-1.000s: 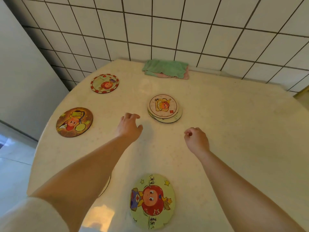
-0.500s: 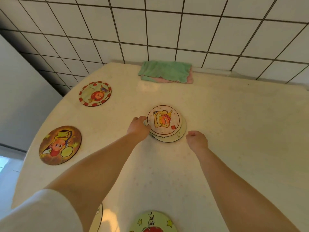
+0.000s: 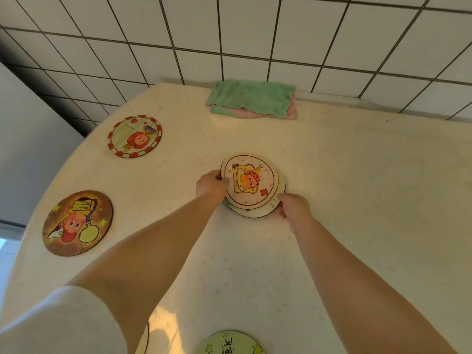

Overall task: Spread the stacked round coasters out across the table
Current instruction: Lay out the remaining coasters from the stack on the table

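Observation:
A small stack of round cartoon coasters (image 3: 251,183) lies near the middle of the cream table (image 3: 357,200). My left hand (image 3: 210,185) grips the stack's left edge, fingers curled onto the top coaster. My right hand (image 3: 293,206) holds the lower right edge of the stack. Single coasters lie spread out: a red-rimmed coaster (image 3: 134,136) at the far left, a brown coaster (image 3: 77,223) at the left edge, and a pale green coaster (image 3: 231,343) at the bottom, partly cut off.
A folded green and pink cloth (image 3: 251,99) lies at the table's back edge against the tiled wall (image 3: 255,34). The table's curved left edge drops to the floor. A sliver of another coaster (image 3: 146,337) shows under my left arm.
Both hands moved forward onto the stack; the left went from beside it to gripping its left edge, and the right closed in on its lower right edge. The camera leaned in.

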